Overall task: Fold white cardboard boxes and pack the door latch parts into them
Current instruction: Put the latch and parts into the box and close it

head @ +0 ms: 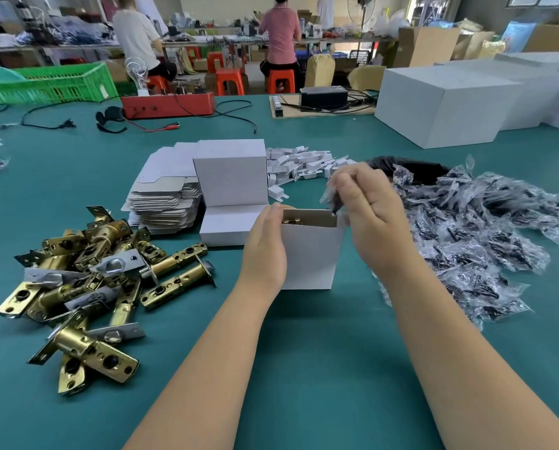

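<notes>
- The green table carries everything; at its far right stand big white cartons, and at the far edge lie a red case and a green crate.
- On the right a wide heap of clear bags holding black screws crowds close to the right forearm.
- On the left lies a heap of brass latches, their long barrels pointing every way.
- Behind the hands are a stack of flat box blanks, two folded white boxes stacked against it, and a scatter of small white inserts.
- The open white box stands upright at the table's middle, mouth up, with a brass part just visible inside.
- The left hand grips the box's left side, fingers curled over its rim.
- The right hand hovers over the box's right corner, fingers bent downward, pinching a small bag above the opening.
</notes>
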A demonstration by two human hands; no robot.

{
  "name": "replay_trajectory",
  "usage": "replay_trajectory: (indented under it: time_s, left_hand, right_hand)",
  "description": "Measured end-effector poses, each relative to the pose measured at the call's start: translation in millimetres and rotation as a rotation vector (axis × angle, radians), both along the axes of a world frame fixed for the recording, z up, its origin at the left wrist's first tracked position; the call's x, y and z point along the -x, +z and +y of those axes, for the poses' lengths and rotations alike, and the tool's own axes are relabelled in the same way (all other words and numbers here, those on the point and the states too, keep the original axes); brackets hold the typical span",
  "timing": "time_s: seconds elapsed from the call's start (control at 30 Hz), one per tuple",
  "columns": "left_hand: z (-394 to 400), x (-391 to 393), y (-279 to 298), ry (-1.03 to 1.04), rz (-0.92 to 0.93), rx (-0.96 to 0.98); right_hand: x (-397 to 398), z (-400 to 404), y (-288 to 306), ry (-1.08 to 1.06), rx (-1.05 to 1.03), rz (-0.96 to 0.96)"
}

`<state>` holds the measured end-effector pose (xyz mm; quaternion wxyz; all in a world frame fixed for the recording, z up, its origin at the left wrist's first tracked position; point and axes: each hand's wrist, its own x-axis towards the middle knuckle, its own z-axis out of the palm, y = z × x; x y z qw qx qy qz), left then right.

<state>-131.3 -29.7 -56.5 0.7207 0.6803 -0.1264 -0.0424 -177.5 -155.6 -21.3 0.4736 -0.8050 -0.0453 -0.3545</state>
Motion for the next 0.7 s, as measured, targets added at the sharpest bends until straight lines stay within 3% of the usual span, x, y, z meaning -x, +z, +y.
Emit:
replay_trajectory:
  time_s: [0.13,0.23,0.37,0.53,0.7]
  left_hand:
    - [0,-2,0,0.019,0.004,0.003]
    - [0,-3,-1,0.010,0.003,0.009]
    - [1,-2,-2,-0.065,0.042,0.080]
    - [8,-6,-1,-0.144,0.180,0.222]
    - [12,-11,3,-0.200,0.213,0.480]
  right_hand:
    - [-4,4,-7,-0.160,0.425,0.097]
    - [-3,7,-10,-0.242,0.454,0.091]
    - [-4,2,-8,-0.275,0.236,0.047]
    - [-7,-14,-3,-0.307,-0.281,0.355]
    - [-7,-20,4,0.053,-0.689,0.375]
